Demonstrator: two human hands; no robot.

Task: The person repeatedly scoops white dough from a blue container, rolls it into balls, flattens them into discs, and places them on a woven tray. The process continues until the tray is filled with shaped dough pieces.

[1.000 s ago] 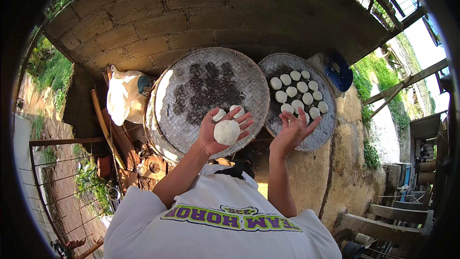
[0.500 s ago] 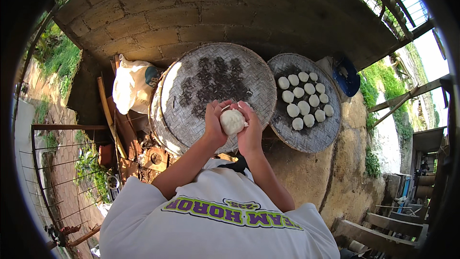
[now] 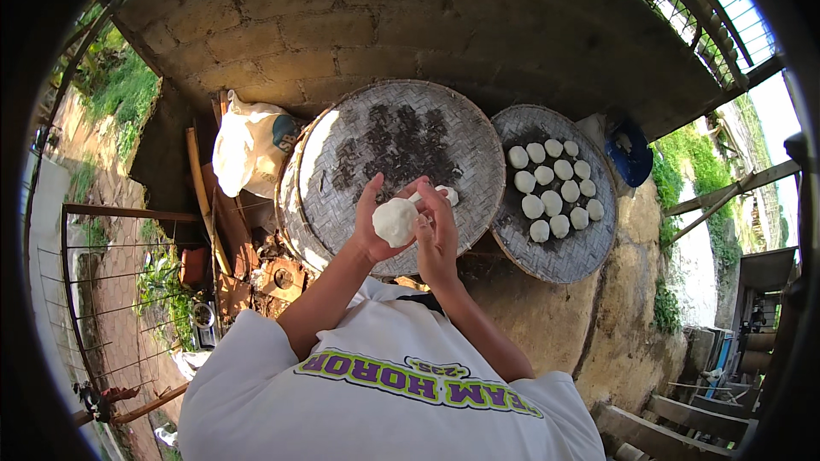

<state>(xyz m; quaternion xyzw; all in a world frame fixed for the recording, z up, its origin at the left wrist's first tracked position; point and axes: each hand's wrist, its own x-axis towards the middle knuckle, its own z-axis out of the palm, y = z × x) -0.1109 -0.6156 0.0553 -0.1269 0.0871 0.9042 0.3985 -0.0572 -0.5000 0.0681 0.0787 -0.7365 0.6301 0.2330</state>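
A lumpy white dough-like ball (image 3: 395,223) rests in my left hand (image 3: 367,235), whose fingers curve around its left side. My right hand (image 3: 438,237) is at the ball's right edge, thumb against it and fingers bent. A small white lump (image 3: 449,195) shows just beyond the right fingers; whether it lies on the tray or in that hand I cannot tell. Both hands are over the near part of a large round woven tray (image 3: 474,149), which carries dark patches. To its right, a second round woven tray (image 3: 589,252) bears several white balls (image 3: 552,201) in rows.
A block wall (image 3: 307,26) rises behind the trays. At the left stand a pale sack (image 3: 248,149) and wooden boards (image 3: 226,222); a blue basin (image 3: 629,154) leans at the far right. A metal grid (image 3: 111,282) is at the left, with wooden slats (image 3: 683,427) at the lower right.
From being cupped together around the ball, my hands have parted a little. The ball now sits more to the left, in my left hand. The view has shifted slightly.
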